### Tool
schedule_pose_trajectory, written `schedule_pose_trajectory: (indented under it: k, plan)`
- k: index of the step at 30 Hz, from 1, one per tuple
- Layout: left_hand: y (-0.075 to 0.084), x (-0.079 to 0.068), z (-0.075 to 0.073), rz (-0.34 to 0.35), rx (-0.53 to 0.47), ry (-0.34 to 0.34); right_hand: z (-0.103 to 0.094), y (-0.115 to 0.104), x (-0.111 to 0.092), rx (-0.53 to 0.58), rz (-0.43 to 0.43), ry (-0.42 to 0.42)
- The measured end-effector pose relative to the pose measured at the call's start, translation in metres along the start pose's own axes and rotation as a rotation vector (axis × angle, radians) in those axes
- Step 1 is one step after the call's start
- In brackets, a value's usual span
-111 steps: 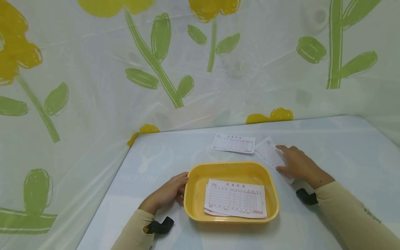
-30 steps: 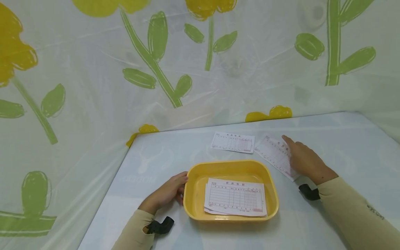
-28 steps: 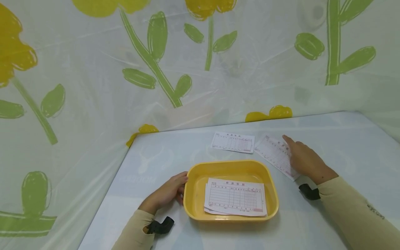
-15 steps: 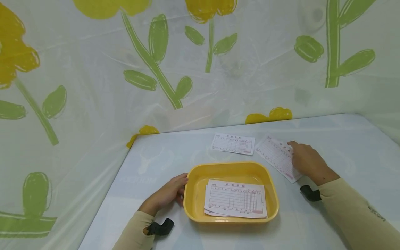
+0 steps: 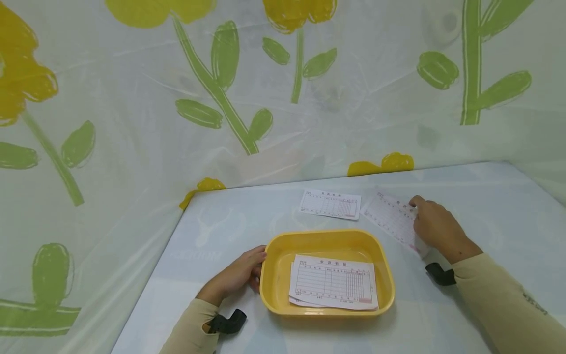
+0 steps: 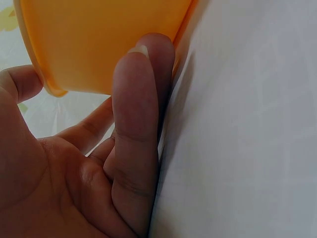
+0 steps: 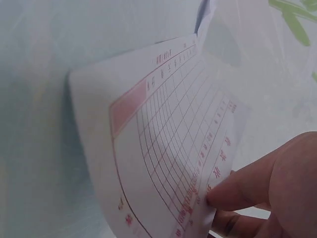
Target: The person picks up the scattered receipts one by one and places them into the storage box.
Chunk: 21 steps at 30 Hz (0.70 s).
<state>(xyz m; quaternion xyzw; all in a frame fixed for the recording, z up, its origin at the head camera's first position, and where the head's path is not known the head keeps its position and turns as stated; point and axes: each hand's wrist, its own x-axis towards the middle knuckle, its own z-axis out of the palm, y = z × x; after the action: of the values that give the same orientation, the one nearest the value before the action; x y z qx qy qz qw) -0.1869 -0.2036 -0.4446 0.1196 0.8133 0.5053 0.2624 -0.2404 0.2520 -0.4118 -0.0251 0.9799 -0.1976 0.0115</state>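
A yellow plastic tray (image 5: 327, 236) stands on the table with several printed paper forms (image 5: 333, 280) lying in it. My left hand (image 5: 239, 270) is at its left side; in the left wrist view, extended fingers (image 6: 133, 104) lie along the tray's outer wall and another fingertip touches the rim. Behind the tray to the right, my right hand (image 5: 438, 223) pinches the edge of a printed form (image 5: 391, 216). Seen from the right wrist, this form (image 7: 163, 134) bows upward, with thumb and finger at its header edge. Another form (image 5: 330, 204) lies flat to its left.
The table (image 5: 212, 236) has a pale, faintly patterned cover. A white curtain (image 5: 132, 98) with green and yellow flowers hangs along its back and left. A black band piece sticks out at each wrist.
My right hand has drawn back slightly from pointing over the form, its index finger curling to pinch the edge. The form's near corner now lifts. The left hand and tray stay put.
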Motion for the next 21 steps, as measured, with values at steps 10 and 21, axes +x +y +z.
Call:
schedule_pose_trajectory:
  k: [10, 21]
  plan:
    - [0.0015, -0.0009, 0.0012, -0.008, -0.006, 0.004, 0.0006, 0.0014, 0.0002, 0.005, -0.011, 0.018]
    - [0.0021, 0.0000, 0.0003, 0.014, -0.016, -0.009, -0.0028, -0.0034, -0.0021, -0.004, -0.028, 0.060]
